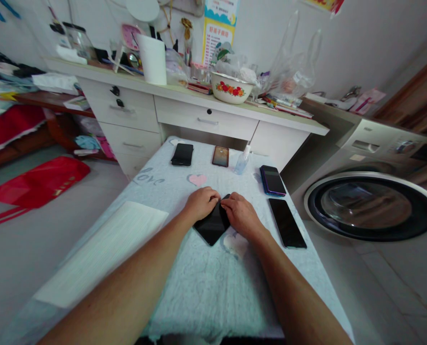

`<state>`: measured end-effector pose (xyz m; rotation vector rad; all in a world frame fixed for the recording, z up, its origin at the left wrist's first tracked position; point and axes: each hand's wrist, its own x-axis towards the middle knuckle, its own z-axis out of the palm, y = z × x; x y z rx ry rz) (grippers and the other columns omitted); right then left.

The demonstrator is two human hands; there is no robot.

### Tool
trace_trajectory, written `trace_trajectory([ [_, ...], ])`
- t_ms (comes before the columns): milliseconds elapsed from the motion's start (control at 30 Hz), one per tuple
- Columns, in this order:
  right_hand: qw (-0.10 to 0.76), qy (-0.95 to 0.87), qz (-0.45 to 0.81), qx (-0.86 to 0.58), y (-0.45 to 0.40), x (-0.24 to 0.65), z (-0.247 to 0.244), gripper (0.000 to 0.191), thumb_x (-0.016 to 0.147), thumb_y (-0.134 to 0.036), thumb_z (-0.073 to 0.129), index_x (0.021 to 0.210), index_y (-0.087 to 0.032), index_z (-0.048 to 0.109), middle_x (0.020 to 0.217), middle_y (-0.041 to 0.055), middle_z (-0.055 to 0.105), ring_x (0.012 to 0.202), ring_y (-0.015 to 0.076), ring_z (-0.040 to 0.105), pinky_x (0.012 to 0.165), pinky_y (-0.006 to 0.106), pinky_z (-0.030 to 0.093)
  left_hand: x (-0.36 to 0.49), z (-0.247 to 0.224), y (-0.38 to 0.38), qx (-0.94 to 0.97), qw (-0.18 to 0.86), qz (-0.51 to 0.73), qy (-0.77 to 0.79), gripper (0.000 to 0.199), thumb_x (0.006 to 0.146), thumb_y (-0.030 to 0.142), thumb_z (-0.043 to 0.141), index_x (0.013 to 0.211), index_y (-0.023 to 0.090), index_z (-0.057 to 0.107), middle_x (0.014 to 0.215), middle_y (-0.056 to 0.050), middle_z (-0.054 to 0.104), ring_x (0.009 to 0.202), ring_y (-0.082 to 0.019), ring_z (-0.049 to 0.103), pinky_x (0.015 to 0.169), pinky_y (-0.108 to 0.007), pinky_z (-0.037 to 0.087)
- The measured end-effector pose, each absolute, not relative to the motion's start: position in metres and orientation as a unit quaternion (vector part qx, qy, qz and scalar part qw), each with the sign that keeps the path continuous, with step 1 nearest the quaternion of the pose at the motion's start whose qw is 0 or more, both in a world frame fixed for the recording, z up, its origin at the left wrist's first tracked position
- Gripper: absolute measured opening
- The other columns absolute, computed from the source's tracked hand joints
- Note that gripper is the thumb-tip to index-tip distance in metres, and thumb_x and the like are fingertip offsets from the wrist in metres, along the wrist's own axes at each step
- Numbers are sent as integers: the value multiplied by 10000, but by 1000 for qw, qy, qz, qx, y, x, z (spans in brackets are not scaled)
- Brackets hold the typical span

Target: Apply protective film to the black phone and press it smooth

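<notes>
A black smartphone (212,226) lies tilted at an angle on the cloth-covered table (199,287), its dark glossy face up. At its far end my left hand (203,201) has its fingers curled in against the top left edge. Opposite it, my right hand (239,211) bends its fingers over the top right edge. Both hands' fingertips nearly meet there; whatever small thing may be between them is hidden. To the right rest another dark phone (287,223) and a stack of phones (272,180).
Farther back lie a black phone (182,155), a brownish phone (220,156) and a clear spray bottle (242,160). A white sheet (105,251) covers part of the left side. Beyond stand a white desk (127,108) and a washing machine (369,143).
</notes>
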<state>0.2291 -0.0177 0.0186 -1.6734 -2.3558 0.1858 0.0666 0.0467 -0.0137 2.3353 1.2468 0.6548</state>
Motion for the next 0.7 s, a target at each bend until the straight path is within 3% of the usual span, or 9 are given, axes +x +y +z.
trace_trajectory([
  [700, 111, -778, 11, -619, -7, 235, 14, 286, 977, -226, 439, 1083, -220, 704, 918, 69, 579, 917, 177, 538, 813, 255, 378, 67, -12, 44, 828, 213, 251, 454, 234, 840, 161, 490, 929, 196, 704, 955, -40, 702, 922, -181, 638, 848, -289, 479],
])
